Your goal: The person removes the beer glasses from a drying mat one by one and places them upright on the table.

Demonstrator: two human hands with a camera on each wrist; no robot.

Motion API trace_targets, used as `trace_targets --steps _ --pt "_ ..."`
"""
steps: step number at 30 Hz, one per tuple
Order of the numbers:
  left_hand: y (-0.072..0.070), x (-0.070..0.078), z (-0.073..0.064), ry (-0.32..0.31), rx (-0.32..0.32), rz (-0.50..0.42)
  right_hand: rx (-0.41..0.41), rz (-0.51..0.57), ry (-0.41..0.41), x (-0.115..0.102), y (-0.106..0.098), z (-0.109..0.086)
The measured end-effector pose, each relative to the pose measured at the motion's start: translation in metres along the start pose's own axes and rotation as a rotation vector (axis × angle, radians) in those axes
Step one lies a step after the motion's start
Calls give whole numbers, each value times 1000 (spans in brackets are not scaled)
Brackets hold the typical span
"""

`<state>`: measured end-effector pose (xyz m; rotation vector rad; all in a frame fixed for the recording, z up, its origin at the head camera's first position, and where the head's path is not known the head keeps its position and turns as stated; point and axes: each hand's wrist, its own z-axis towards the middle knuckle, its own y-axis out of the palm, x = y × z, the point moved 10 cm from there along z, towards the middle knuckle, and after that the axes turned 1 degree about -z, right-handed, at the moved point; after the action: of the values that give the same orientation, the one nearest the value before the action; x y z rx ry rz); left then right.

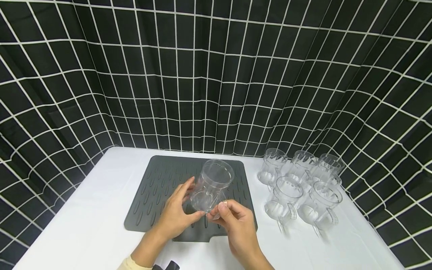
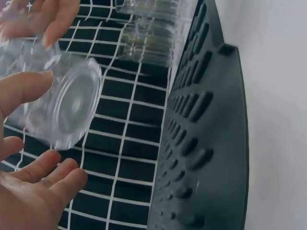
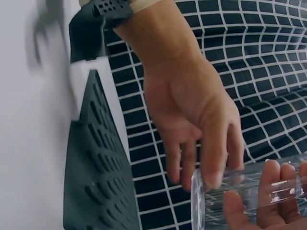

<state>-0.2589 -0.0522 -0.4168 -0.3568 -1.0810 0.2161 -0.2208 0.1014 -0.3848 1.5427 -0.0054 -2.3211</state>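
A clear mug (image 1: pixel 216 176) is held tilted over a dark grey ridged drying mat (image 1: pixel 148 202). My right hand (image 1: pixel 237 223) pinches its handle between thumb and fingers. On the mug's other side is my left hand (image 1: pixel 176 210), fingers spread and fairly straight, thumb near the base. From the left wrist, the mug's round base (image 2: pixel 74 103) faces the camera, with the left fingers (image 2: pixel 67 177) apart below it. In the right wrist view the left thumb (image 3: pixel 213 158) overlaps the mug's base edge (image 3: pixel 196 201); whether it touches is unclear.
Several more clear mugs (image 1: pixel 288 187) stand upright in a group on the white table (image 1: pixel 81 213), right of the mat. A black curtain with a white grid (image 1: pixel 202 75) encloses the back and sides.
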Motion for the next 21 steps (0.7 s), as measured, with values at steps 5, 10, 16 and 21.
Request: trace_targets --steps 5,10,16,21 --pt "-20 -9 -6 11 42 33 19 -32 -38 -9 -6 1" --pt "-43 -20 -15 1 65 68 39 -47 -80 -16 -13 2" --pt "-61 -30 -24 -39 79 97 25 -65 -115 -21 -17 2" --pt "-73 -36 -31 -48 102 100 25 -115 -134 -27 -20 2"
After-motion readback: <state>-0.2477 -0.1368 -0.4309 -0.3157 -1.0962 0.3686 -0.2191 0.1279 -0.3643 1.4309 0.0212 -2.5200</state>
